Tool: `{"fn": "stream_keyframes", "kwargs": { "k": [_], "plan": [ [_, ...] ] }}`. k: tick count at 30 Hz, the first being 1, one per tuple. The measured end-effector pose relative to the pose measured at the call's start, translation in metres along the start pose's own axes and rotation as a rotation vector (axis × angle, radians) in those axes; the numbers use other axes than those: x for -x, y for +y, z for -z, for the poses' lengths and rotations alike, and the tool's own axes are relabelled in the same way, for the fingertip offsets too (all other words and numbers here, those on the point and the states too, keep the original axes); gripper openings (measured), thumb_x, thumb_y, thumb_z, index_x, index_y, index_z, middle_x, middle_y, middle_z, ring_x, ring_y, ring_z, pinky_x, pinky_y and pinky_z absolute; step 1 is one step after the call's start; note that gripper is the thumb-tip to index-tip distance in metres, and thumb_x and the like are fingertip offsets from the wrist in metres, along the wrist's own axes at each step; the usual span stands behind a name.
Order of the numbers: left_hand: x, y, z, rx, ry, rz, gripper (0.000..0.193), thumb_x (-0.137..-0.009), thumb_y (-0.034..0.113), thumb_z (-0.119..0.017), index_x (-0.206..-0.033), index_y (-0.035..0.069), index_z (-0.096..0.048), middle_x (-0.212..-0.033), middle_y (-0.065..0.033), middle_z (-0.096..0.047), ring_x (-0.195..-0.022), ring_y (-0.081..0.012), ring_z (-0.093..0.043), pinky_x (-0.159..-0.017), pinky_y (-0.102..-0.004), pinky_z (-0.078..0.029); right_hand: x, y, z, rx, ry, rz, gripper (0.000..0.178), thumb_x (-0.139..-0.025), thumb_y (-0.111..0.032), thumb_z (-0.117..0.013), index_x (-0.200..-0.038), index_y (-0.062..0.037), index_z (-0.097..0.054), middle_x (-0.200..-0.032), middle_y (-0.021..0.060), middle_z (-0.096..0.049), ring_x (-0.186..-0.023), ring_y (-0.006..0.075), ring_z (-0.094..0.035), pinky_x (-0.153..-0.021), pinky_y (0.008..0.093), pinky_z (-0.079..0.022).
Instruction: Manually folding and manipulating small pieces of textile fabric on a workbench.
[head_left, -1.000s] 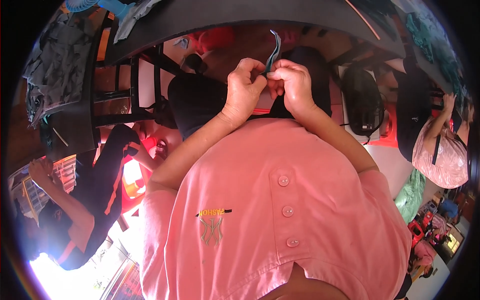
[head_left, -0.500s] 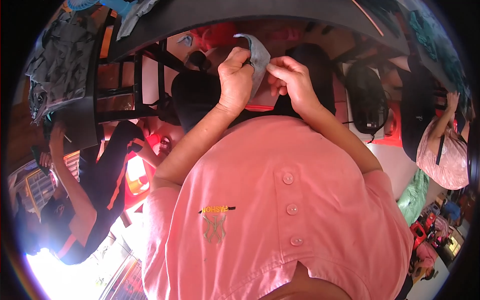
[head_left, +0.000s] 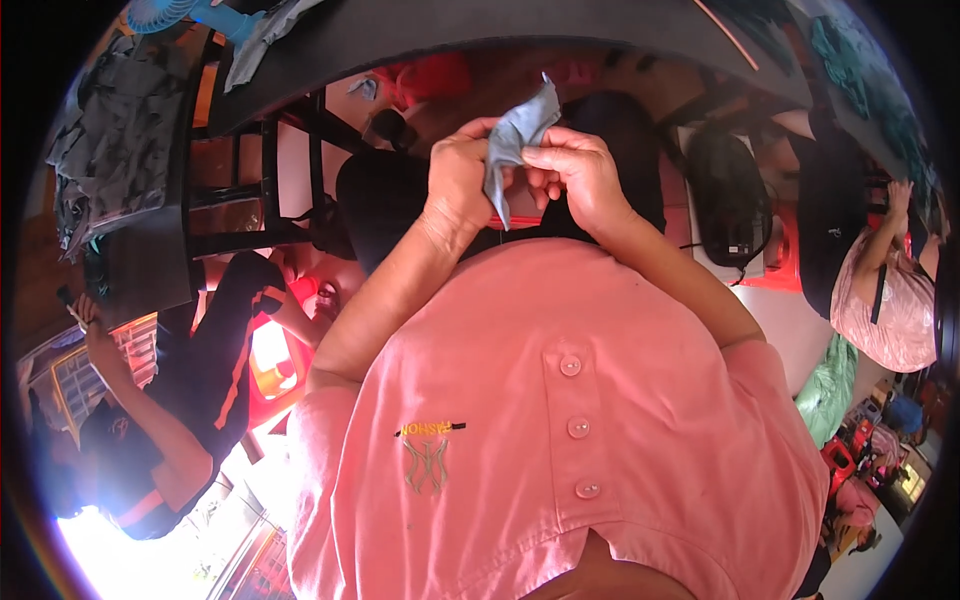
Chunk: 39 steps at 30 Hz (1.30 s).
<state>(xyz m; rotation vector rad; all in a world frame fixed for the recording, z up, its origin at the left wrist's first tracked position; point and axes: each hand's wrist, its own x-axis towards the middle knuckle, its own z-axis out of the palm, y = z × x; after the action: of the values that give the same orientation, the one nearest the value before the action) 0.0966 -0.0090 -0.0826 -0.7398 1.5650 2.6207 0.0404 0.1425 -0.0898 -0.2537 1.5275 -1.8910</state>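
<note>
A small piece of blue-grey fabric (head_left: 517,130) is held up between my two hands, above my lap. My left hand (head_left: 463,180) is closed on its left side, and the fingertips behind the cloth are partly hidden. With thumb and fingers, my right hand (head_left: 583,175) pinches the right edge of the same piece. One corner of the cloth points up and away from me, while a narrow end hangs down beside my left hand.
Ahead of me runs a dark table edge (head_left: 480,25), with a blue fan (head_left: 230,20) and a grey cloth strip (head_left: 268,40) at its left. Grey fabric pieces (head_left: 115,150) are heaped farther left. A black bag (head_left: 730,195) stands at right. Co-workers sit on both sides.
The fabric has been turned, so its broader face now shows and its tip leans right. My left hand has shifted slightly left and down. The left co-worker's hand has moved down.
</note>
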Motion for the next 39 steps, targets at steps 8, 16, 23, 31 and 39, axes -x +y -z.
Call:
{"fn": "stream_keyframes", "kwargs": {
  "k": [8, 16, 23, 31, 39],
  "plan": [
    [-0.003, -0.008, 0.006, 0.024, 0.072, -0.066, 0.023, -0.078, -0.004, -0.049, -0.094, -0.004, -0.065, -0.070, -0.0076, -0.061, -0.054, -0.0133, -0.052, -0.050, -0.0250, -0.041, 0.006, -0.007, -0.003, 0.326, 0.142, 0.290, 0.013, -0.084, -0.013, -0.069, -0.087, -0.0010, -0.064, -0.070, 0.0035, -0.063, -0.055, 0.0107, -0.057, -0.051, 0.0256, -0.043],
    [0.006, -0.017, -0.001, -0.397, 0.157, -0.431, 0.023, -0.075, -0.011, -0.048, -0.089, -0.002, -0.064, -0.082, -0.0050, -0.063, -0.073, -0.0095, -0.054, -0.066, -0.0235, -0.045, -0.003, -0.002, -0.009, 0.647, 0.150, 0.478, 0.012, -0.078, -0.008, -0.069, -0.088, -0.0022, -0.064, -0.073, 0.0122, -0.066, -0.063, 0.0244, -0.065, -0.057, 0.0319, -0.049],
    [0.004, -0.022, -0.006, -0.498, 0.110, -0.671, 0.028, -0.076, -0.011, -0.046, -0.094, -0.002, -0.064, -0.083, -0.0031, -0.060, -0.073, -0.0092, -0.052, -0.066, -0.0238, -0.043, -0.009, 0.009, -0.003, 0.737, 0.205, 0.663, 0.008, -0.080, 0.003, -0.058, -0.086, 0.0030, -0.063, -0.071, 0.0097, -0.064, -0.061, 0.0123, -0.058, -0.057, 0.0261, -0.046],
    [0.004, -0.021, -0.003, -0.735, 0.121, -0.817, 0.021, -0.071, -0.011, -0.049, -0.086, -0.003, -0.061, -0.076, -0.0080, -0.055, -0.068, -0.0163, -0.054, -0.061, -0.0276, -0.043, -0.009, 0.009, -0.002, 0.792, 0.239, 0.788, 0.006, -0.076, 0.001, -0.058, -0.081, 0.0004, -0.062, -0.073, 0.0116, -0.063, -0.061, 0.0214, -0.060, -0.055, 0.0310, -0.047],
    [0.000, -0.023, -0.004, -0.826, 0.130, -0.825, 0.022, -0.066, -0.012, -0.049, -0.082, -0.001, -0.059, -0.081, -0.0162, -0.059, -0.070, -0.0327, -0.059, -0.064, -0.0381, -0.049, -0.008, 0.013, 0.003, 0.795, 0.171, 0.847, 0.006, -0.072, -0.001, -0.060, -0.077, -0.0025, -0.062, -0.073, 0.0118, -0.063, -0.061, 0.0289, -0.063, -0.053, 0.0341, -0.049]
  ]
}}
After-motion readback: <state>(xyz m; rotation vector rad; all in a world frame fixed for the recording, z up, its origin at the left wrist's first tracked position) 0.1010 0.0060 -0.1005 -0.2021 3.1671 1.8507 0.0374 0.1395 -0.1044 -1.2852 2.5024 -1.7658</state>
